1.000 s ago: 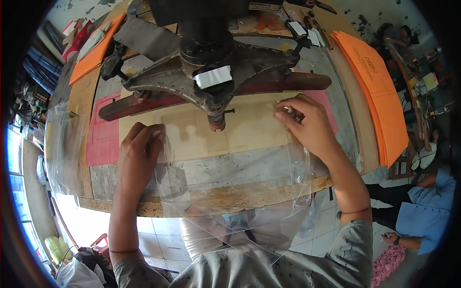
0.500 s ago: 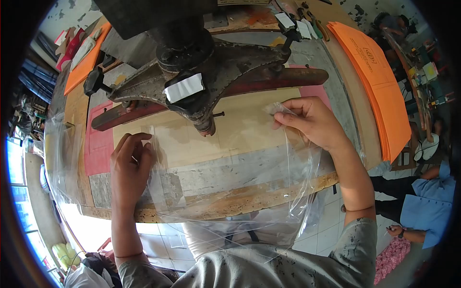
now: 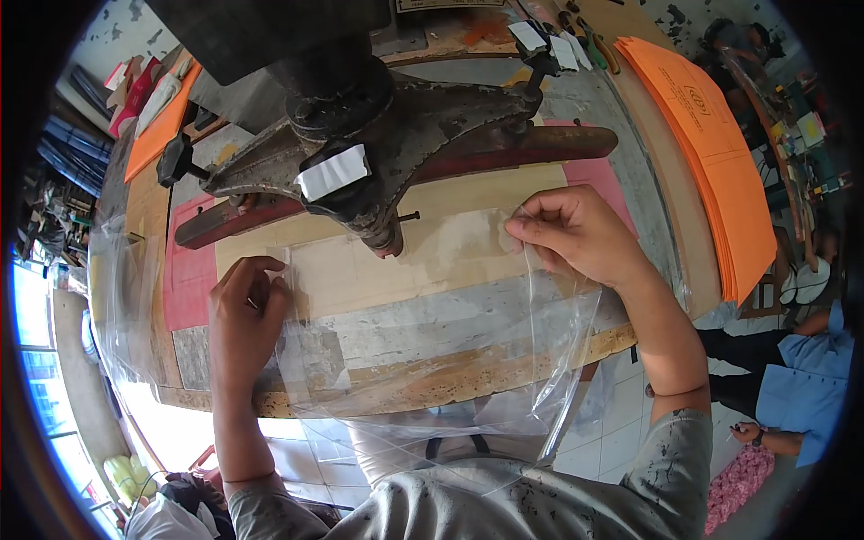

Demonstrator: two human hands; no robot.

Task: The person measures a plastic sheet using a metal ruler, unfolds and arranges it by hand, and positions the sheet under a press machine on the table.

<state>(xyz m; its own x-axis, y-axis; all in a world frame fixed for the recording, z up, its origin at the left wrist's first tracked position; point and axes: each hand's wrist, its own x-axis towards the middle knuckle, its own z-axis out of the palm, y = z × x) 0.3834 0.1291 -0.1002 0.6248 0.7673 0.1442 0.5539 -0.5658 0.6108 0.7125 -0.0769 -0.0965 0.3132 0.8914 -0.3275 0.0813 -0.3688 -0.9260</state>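
A sheet of clear plastic film spans the space between my hands and droops over the table's front edge. My right hand pinches its upper right corner between thumb and fingertips. At the upper left corner, the curled thumb and fingers of my left hand close on the film. Beneath the plastic lies a tan sheet, with a pinkish-red sheet showing at both its ends. Just beyond my hands, a dark metal press head carries a long red bar above the sheets.
Orange printed envelopes are stacked along the right side. More clear plastic hangs at the left edge. Pliers lie at the back right. A person in a blue shirt is at the right, away from the table.
The film's upper right corner was bunched at my right fingertips and now lies flatter. My right hand has shifted slightly; my left hand stays nearly in place.
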